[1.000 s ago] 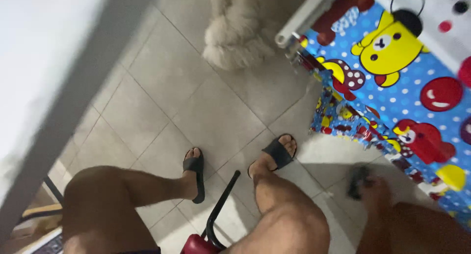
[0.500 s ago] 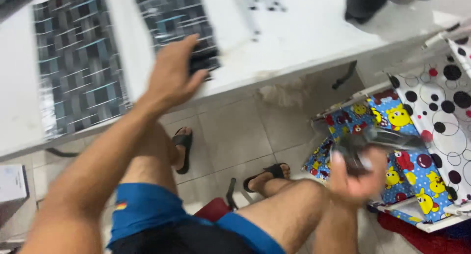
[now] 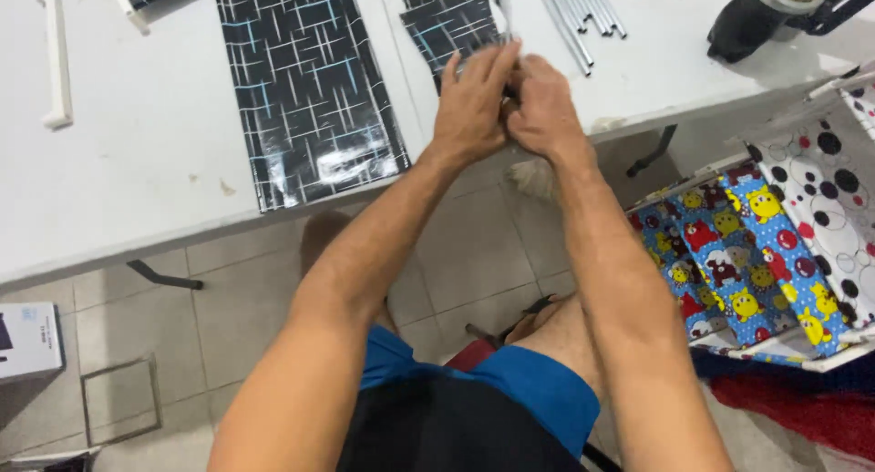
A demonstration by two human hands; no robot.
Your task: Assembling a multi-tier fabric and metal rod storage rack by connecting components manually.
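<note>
Small patterned sheet (image 3: 453, 25) — just beyond both hands (image 3: 506, 103).

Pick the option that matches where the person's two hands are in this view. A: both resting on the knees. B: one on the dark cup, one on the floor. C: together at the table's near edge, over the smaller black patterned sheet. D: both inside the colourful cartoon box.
C: the left hand and right hand meet at the edge of the white table, over the smaller black patterned sheet.
</note>
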